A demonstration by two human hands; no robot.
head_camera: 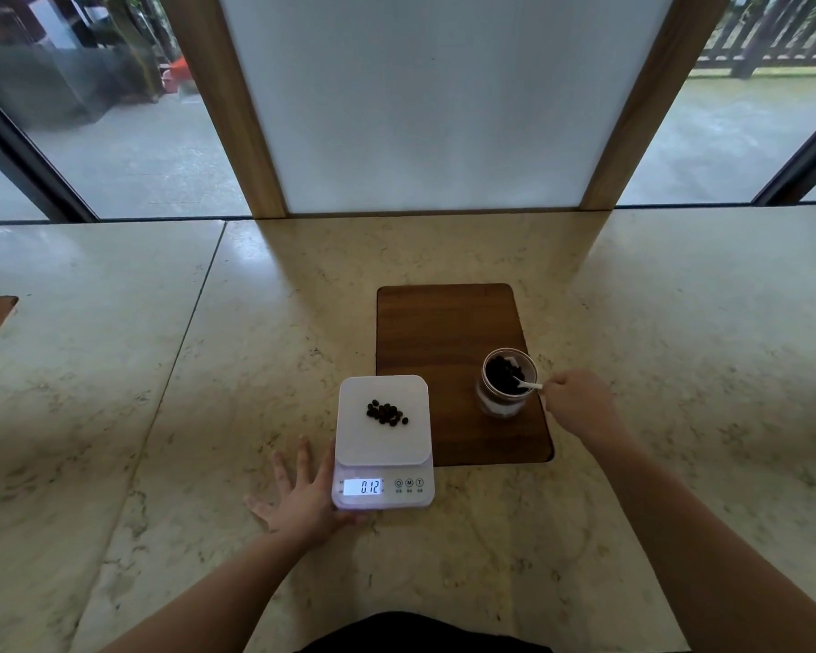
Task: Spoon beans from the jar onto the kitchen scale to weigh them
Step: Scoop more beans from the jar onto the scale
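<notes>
I see a pale marbled stone desk [170, 369] filling the lower two thirds of the frame, with a seam running diagonally down its left side. At the top centre a frosted white panel [434, 96] stands between two wooden posts; windows on either side show wet grey pavement outside, and a dark fence sits in the upper right corner.

A dark wooden board [444, 332] lies right of centre. The white kitchen scale [382, 445] sits just below centre, its right part overlapping the board's lower left corner — a small heap of dark beans [387, 413] rests on its platform and the lit display reads 0.12.

My left hand [302, 497] lies flat on the desk with fingers spread, released, pressed against the scale's left edge. The glass jar [505, 384] stands upright on the board's right side, holding dark beans. My right hand [580, 402] pinches the handle of a small white spoon [528, 384] — its bowl dips into the jar's mouth.
</notes>
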